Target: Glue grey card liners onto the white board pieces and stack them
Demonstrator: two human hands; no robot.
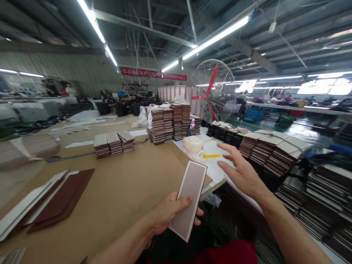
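Observation:
My left hand [176, 212] is closed around a flat rectangular panel [191, 194], pale grey-beige with a dark edge, the thumb lying on its face. The panel tilts upward over the table's front edge. To its right, my right hand [239, 168] is raised with fingers apart and holds nothing. Just left of those fingers is a yellow-handled tool [212, 156]; its other end is hard to make out against a cream-coloured container [193, 146]. Both sit on the white-covered corner of the table.
A brown-topped table [123, 187] carries a small stack of panels [114, 145], taller stacks [162, 124] and loose brown sheets [66, 198]. Strapped bundles [269, 146] and more stacks [327, 194] stand at the right. A large caged fan [211, 91] is behind.

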